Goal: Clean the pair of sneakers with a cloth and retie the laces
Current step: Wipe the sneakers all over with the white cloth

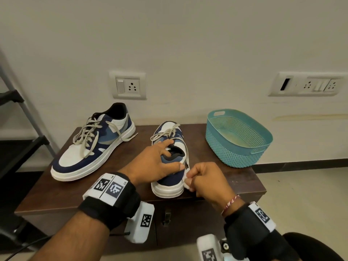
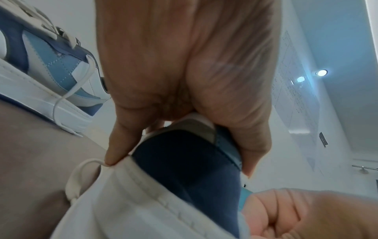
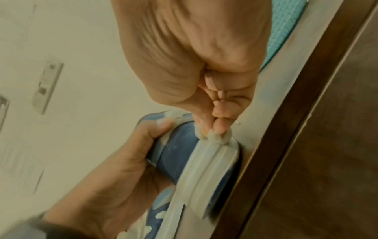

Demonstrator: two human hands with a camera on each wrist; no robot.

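Right now my left hand grips the near sneaker at its heel: the fingers hook over the collar into the opening and the thumb presses along the heel's right side. From the left wrist the same hold shows, with my thumb down one side of the navy heel and a finger down the other, its tip on the white sole.

My right hand sits just right of my left, fingers curled tight round a small white cloth. Only a wad of it pokes out past my fingertips. The right wrist view is blurred, yet it shows that wad pressed to the top edge of the sole at the back of the heel, with my left hand wrapped round the shoe beyond it.

That sneaker stands on the table, heel at the near edge under my hands, toe pointing away. Its laces lie loose ahead of my left fingers.

Well to the left of my left hand rests the other sneaker, set at a slant, toe nearer me, laces untied and trailing. Beyond my right hand and off to its right sits a teal basket, against the wall.
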